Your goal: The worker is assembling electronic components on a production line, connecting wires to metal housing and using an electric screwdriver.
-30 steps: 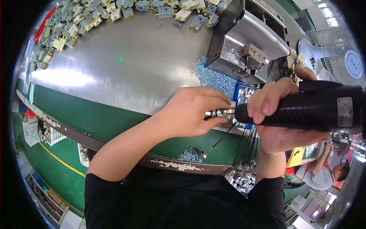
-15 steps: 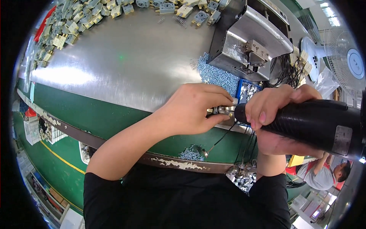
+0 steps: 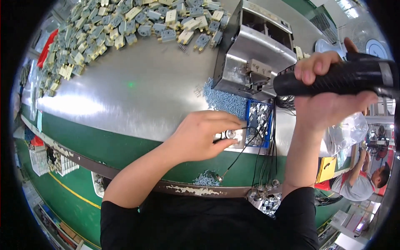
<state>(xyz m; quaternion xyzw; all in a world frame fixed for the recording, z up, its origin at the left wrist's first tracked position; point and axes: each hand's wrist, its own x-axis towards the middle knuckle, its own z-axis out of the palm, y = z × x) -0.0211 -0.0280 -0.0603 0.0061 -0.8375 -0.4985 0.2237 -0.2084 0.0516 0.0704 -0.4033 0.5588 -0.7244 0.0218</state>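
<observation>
My left hand (image 3: 204, 135) reaches over the table's front, thumb and fingers curved around a small round metal part (image 3: 230, 134) with a black cable. The part rests on a small metal plate (image 3: 241, 134), and my fingers hide some of it. Up on the right, my right hand (image 3: 318, 108) grips a black power screwdriver (image 3: 341, 78). The tool points left and is lifted away from the part; I cannot make out its bit. A blue tray (image 3: 267, 137) of small metal pieces sits beside the plate, with bluish screws (image 3: 227, 102) heaped behind.
A metal machine (image 3: 258, 54) stands behind the screws. Many grey and cream blocks (image 3: 143, 21) cover the back left. Black cables (image 3: 273, 158) hang over the front edge near another screw pile (image 3: 206, 179). A co-worker (image 3: 358, 183) sits at far right.
My right hand has raised the screwdriver up and away from the round part, which now shows more. My left hand stays around the part. The view has shifted, showing more of the block pile.
</observation>
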